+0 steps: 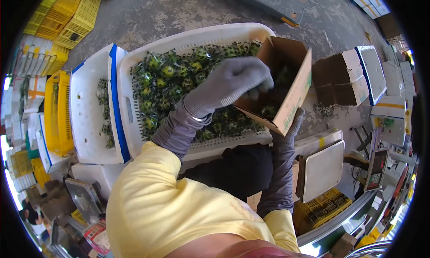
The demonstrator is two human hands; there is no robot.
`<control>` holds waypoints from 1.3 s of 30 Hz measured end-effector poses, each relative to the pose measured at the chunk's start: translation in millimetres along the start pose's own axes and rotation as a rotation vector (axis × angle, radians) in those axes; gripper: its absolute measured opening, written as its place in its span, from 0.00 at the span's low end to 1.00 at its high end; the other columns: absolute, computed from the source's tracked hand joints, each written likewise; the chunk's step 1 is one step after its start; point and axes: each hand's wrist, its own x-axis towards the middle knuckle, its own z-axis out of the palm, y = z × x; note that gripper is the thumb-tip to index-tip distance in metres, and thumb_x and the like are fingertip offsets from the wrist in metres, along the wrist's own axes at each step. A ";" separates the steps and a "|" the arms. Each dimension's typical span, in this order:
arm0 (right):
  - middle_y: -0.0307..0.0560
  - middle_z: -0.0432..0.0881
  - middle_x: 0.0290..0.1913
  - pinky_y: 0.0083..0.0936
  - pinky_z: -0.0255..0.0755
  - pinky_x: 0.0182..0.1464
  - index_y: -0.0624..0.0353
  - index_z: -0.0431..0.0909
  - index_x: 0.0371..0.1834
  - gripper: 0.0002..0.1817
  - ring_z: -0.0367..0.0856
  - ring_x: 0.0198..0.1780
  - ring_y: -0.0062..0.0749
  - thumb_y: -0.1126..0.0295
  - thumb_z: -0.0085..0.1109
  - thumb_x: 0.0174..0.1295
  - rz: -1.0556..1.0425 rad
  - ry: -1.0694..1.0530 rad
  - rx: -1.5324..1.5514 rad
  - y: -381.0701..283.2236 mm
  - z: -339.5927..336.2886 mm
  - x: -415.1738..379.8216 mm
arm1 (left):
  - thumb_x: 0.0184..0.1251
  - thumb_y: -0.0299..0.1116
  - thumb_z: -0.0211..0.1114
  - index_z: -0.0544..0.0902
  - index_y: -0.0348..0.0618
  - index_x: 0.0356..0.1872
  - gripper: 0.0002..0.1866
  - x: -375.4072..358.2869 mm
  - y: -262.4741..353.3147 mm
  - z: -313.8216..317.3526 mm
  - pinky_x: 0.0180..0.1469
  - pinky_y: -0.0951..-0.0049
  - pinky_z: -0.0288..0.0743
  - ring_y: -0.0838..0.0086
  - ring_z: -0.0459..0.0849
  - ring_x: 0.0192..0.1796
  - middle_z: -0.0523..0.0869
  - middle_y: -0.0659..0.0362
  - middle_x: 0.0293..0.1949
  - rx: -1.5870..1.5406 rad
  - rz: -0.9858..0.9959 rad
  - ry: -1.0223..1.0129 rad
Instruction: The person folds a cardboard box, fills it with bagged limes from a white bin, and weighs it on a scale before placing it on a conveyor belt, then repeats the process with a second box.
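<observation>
A white crate (192, 39) spreads across the middle, with a white foam box (85, 137) standing just beside it on the left. A cardboard box (293, 94) tilts, open, over the crate's right end, some green items inside. The right hand (293, 123) has its grip on the box's near right side. The left hand (237, 81) curls at its opening; whether that grip holds anything I cannot tell. Wrapped green fruits (168, 72) fill the crate.

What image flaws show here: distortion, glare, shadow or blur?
Head view: fisheye distortion, with black corners; washed-out glare along the left edge; the left hand looks slightly blurred; the inside of the held cardboard box is shadowed.
</observation>
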 end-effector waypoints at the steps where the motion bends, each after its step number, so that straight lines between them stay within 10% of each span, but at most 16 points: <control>1: 0.50 0.72 0.64 0.39 0.74 0.60 0.58 0.62 0.69 0.36 0.74 0.61 0.43 0.50 0.59 0.63 -0.097 -0.020 0.006 3.4 -25.7 0.4 | 0.73 0.38 0.57 0.83 0.39 0.42 0.13 5.3 -4.0 -7.3 0.44 0.77 0.75 0.81 0.80 0.35 0.85 0.62 0.32 -0.059 0.012 0.152; 3: 0.50 0.69 0.66 0.38 0.69 0.64 0.58 0.61 0.70 0.37 0.71 0.63 0.42 0.52 0.58 0.61 -0.617 0.034 -0.941 -3.8 -22.4 -25.8 | 0.67 0.42 0.63 0.79 0.40 0.52 0.19 25.3 -46.4 -32.3 0.48 0.71 0.76 0.75 0.82 0.45 0.85 0.56 0.42 0.235 0.139 0.456; 6: 0.48 0.65 0.71 0.40 0.61 0.71 0.57 0.60 0.72 0.31 0.66 0.69 0.41 0.47 0.35 0.74 -0.486 0.195 -0.655 -17.6 -64.4 -54.0 | 0.59 0.43 0.69 0.66 0.47 0.68 0.36 35.9 -128.7 -57.1 0.59 0.59 0.73 0.59 0.75 0.60 0.73 0.47 0.62 1.090 -0.202 0.246; 11: 0.55 0.72 0.63 0.36 0.74 0.59 0.65 0.61 0.69 0.31 0.75 0.59 0.39 0.61 0.52 0.66 -0.573 0.261 -0.618 -53.0 -117.8 -103.8 | 0.53 0.54 0.71 0.50 0.68 0.76 0.51 50.6 -172.0 -30.7 0.64 0.52 0.70 0.43 0.59 0.71 0.46 0.47 0.75 1.488 -0.439 -0.292; 25: 0.59 0.71 0.61 0.41 0.74 0.57 0.62 0.56 0.69 0.37 0.75 0.57 0.45 0.68 0.63 0.58 -0.757 0.166 -1.056 -31.2 -57.9 -102.7 | 0.49 0.49 0.75 0.67 0.63 0.68 0.42 71.0 -168.9 -26.6 0.68 0.53 0.67 0.41 0.53 0.74 0.46 0.43 0.74 1.447 -0.479 -0.285; 31: 0.55 0.71 0.63 0.37 0.79 0.54 0.61 0.63 0.68 0.29 0.77 0.57 0.42 0.66 0.56 0.64 -0.552 0.217 -0.412 -23.0 -76.1 -106.5 | 0.48 0.48 0.76 0.67 0.67 0.68 0.43 81.8 -176.4 -36.5 0.69 0.51 0.65 0.45 0.54 0.74 0.47 0.48 0.75 1.446 -0.447 -0.333; 39: 0.54 0.66 0.69 0.38 0.73 0.62 0.57 0.57 0.73 0.35 0.71 0.64 0.44 0.44 0.36 0.71 -0.442 0.216 -0.137 -27.9 -79.1 -129.3 | 0.41 0.55 0.78 0.71 0.68 0.63 0.42 21.9 -179.0 -44.6 0.62 0.56 0.72 0.51 0.74 0.60 0.57 0.49 0.68 1.190 -0.386 0.100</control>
